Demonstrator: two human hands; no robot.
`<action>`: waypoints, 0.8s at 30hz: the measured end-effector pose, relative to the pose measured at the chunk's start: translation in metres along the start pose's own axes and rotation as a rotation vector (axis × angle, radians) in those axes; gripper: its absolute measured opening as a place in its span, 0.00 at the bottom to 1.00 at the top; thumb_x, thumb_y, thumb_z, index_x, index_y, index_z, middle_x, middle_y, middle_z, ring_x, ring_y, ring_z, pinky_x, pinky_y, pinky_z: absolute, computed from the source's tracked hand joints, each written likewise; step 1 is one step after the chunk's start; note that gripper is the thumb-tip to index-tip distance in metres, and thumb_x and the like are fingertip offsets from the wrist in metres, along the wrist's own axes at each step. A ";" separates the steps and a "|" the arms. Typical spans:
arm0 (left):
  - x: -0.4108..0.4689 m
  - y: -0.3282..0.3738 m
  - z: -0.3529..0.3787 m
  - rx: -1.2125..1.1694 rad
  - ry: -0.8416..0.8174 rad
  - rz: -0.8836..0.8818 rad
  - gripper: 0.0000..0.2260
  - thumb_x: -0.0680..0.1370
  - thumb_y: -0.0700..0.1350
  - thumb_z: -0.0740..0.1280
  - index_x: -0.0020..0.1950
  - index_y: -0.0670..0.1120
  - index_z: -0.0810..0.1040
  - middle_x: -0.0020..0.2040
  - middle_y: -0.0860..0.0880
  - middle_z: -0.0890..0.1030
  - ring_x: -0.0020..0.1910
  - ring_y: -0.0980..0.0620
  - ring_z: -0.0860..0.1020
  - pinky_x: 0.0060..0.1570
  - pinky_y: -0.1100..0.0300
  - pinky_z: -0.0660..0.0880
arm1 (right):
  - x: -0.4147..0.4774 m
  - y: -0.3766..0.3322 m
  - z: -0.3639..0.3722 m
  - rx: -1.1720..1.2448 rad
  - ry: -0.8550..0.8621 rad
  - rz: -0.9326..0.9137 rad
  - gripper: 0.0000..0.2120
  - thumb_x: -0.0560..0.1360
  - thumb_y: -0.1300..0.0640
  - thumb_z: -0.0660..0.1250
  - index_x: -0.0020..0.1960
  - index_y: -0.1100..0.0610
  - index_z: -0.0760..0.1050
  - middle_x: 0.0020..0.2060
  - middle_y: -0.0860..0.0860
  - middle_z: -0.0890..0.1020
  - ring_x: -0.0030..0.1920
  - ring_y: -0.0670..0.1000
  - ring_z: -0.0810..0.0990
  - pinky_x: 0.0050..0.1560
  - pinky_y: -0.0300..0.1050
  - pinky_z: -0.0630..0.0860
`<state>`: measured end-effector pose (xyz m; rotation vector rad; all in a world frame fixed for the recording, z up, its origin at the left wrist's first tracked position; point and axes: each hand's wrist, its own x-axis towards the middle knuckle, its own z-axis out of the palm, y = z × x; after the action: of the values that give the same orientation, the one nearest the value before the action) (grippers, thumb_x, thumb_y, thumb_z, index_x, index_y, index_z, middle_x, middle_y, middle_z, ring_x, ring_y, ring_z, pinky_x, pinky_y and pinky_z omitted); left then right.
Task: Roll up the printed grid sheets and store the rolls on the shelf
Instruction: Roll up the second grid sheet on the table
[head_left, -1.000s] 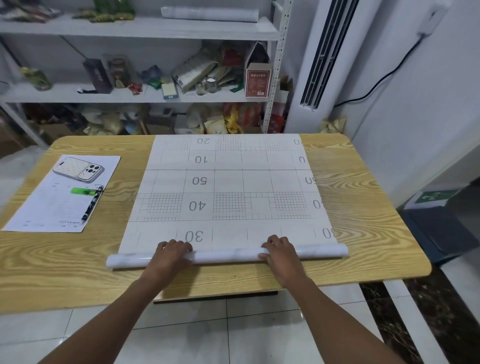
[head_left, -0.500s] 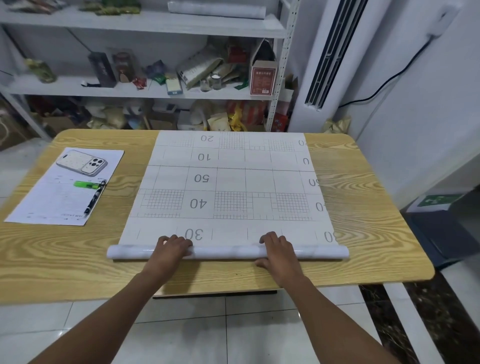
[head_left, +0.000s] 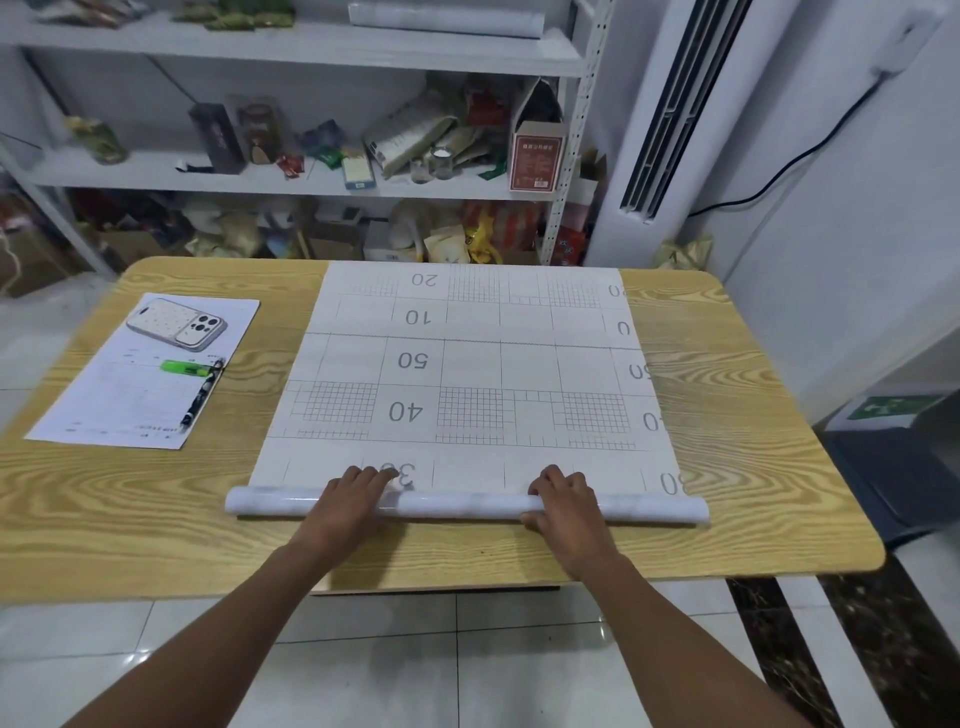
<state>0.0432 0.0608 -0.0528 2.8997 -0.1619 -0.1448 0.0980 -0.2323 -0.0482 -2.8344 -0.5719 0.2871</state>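
Printed grid sheet (head_left: 467, 364) lies flat across the middle of the wooden table (head_left: 753, 493), its far edge at 12 o'clock. Its near end, at 6 o'clock, is wound into a roll (head_left: 457, 505). The left hand (head_left: 348, 506) rests on the roll left of centre with its fingers curled over the top. The right hand (head_left: 569, 512) grips it right of centre, thumb on the near side. At 9 o'clock a paper form (head_left: 130, 384) carries a phone (head_left: 179, 323), a green highlighter (head_left: 184, 367) and a pen (head_left: 200, 400). Beyond the table at 12 o'clock, another white roll (head_left: 447, 18) lies on the top shelf (head_left: 311, 44).
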 end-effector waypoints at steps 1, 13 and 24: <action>0.001 0.001 0.000 -0.013 0.004 -0.001 0.26 0.68 0.40 0.73 0.64 0.44 0.70 0.53 0.46 0.77 0.52 0.43 0.73 0.46 0.53 0.68 | -0.001 0.001 0.000 -0.013 -0.001 0.000 0.17 0.77 0.47 0.61 0.61 0.54 0.70 0.59 0.48 0.70 0.55 0.52 0.67 0.56 0.44 0.65; 0.001 -0.010 0.008 -0.066 -0.036 0.087 0.21 0.56 0.31 0.75 0.46 0.43 0.77 0.39 0.45 0.75 0.34 0.45 0.75 0.30 0.57 0.72 | -0.005 0.005 0.001 -0.025 -0.033 -0.001 0.18 0.80 0.47 0.53 0.66 0.53 0.68 0.60 0.50 0.70 0.57 0.53 0.66 0.59 0.44 0.63; 0.000 -0.001 0.002 -0.069 0.038 0.024 0.15 0.70 0.38 0.70 0.56 0.44 0.76 0.46 0.45 0.80 0.46 0.43 0.75 0.40 0.57 0.62 | -0.008 0.007 0.003 0.061 -0.032 0.000 0.25 0.73 0.39 0.63 0.62 0.54 0.68 0.57 0.50 0.73 0.55 0.53 0.68 0.60 0.46 0.63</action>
<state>0.0433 0.0615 -0.0556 2.8291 -0.1813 -0.0891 0.0922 -0.2413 -0.0511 -2.7760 -0.5594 0.3442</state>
